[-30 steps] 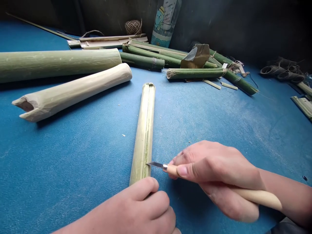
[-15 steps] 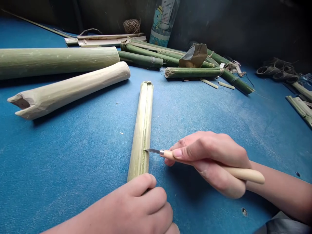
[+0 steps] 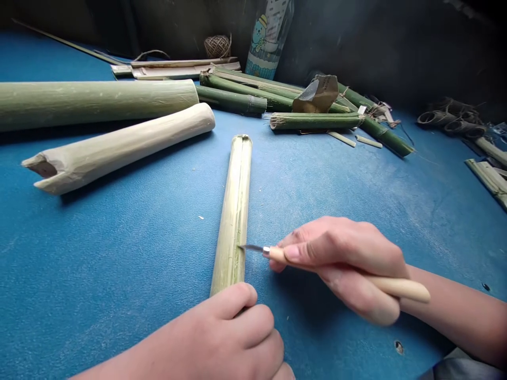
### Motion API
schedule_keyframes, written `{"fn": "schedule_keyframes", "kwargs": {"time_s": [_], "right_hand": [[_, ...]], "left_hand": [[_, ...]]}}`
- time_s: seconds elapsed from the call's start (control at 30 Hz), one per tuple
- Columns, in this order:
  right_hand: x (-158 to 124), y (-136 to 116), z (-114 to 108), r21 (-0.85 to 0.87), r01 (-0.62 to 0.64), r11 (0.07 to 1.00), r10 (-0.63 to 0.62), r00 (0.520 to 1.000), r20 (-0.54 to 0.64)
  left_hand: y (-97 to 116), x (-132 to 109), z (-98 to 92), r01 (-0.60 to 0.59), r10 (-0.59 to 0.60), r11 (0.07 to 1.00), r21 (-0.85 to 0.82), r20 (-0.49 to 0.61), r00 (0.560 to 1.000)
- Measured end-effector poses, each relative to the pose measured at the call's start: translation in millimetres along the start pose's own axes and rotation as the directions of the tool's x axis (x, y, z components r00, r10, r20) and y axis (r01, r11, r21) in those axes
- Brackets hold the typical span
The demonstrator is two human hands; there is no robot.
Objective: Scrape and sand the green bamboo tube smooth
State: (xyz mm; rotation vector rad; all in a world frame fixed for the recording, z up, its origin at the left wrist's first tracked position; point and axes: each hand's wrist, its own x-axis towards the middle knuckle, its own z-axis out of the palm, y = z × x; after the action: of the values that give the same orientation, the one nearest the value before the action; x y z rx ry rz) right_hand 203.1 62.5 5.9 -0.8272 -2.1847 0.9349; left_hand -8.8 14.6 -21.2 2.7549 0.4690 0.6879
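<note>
A slim, partly scraped bamboo piece (image 3: 234,211) lies lengthwise on the blue table (image 3: 119,253), pointing away from me. My left hand (image 3: 222,338) is closed over its near end, pressing it down. My right hand (image 3: 344,264) grips a carving knife (image 3: 317,266) with a pale wooden handle, held like a pen. The short metal blade touches the right side of the bamboo piece a little above my left fingers.
A pale peeled bamboo section (image 3: 119,145) and a thick green bamboo pole (image 3: 95,100) lie at the left. Several green bamboo sticks (image 3: 312,120), a brown block (image 3: 319,94), a twine ball (image 3: 217,46), a printed bottle (image 3: 269,37) and dark rings (image 3: 455,120) sit farther back.
The knife has slid up the bamboo from close by my left fingers to a spot farther along. My left hand has kept its hold.
</note>
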Motion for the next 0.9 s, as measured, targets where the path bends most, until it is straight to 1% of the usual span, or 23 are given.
{"fn": "schedule_keyframes", "kwargs": {"time_s": [0.1,0.2,0.23,0.33,0.37,0.47,0.5,0.57,0.63,0.8,0.9], "right_hand": [[-0.2,1.0,-0.1,0.069,0.107,0.992,-0.107,0.994,-0.004],[-0.9,2.0,0.4,0.138,0.157,0.978,-0.152,0.987,-0.046],[-1.1,2.9,0.3,0.135,0.147,0.98,-0.142,0.989,-0.046],[-0.5,6.6,-1.3,0.069,0.06,0.996,-0.058,0.998,-0.03],[0.1,7.7,-1.9,0.064,0.067,0.996,-0.065,0.997,-0.034],[1.9,7.8,-2.8,0.102,0.174,0.979,-0.173,0.985,-0.02],[2.3,6.8,-3.0,0.099,0.178,0.979,-0.178,0.984,-0.01],[2.4,3.9,-3.3,0.07,0.136,0.988,-0.137,0.991,-0.001],[1.4,1.3,-3.1,0.05,0.097,0.994,-0.098,0.995,0.011],[-0.9,4.5,-1.9,0.126,0.17,0.977,-0.171,0.985,-0.001],[0.0,9.4,-3.1,0.112,0.148,0.983,-0.153,0.988,0.03]], "left_hand": [[-0.2,0.2,0.7,-0.008,0.007,1.0,-0.016,-0.005,1.0],[-0.5,-0.6,1.6,-0.006,0.006,1.0,-0.012,0.004,1.0],[-0.5,-1.0,2.0,-0.004,0.004,1.0,-0.009,0.009,1.0],[-0.6,-2.5,3.7,-0.008,0.008,1.0,-0.025,0.01,1.0],[-0.8,-2.8,4.2,-0.03,0.03,0.999,-0.034,-0.008,1.0],[-1.8,-2.6,4.3,-0.055,0.054,0.998,-0.037,-0.022,0.998],[-2.1,-2.2,3.8,-0.048,0.048,0.998,-0.039,-0.011,0.999],[-2.6,-1.2,2.7,-0.018,0.019,0.999,-0.043,0.025,1.0],[-2.9,-0.6,2.2,0.0,0.002,0.999,-0.049,0.032,1.0],[-3.2,-3.3,1.4,-0.024,0.025,0.992,-0.122,0.009,1.0],[-3.1,-6.0,-0.6,-0.016,0.012,0.988,-0.154,-0.029,1.0]]}}
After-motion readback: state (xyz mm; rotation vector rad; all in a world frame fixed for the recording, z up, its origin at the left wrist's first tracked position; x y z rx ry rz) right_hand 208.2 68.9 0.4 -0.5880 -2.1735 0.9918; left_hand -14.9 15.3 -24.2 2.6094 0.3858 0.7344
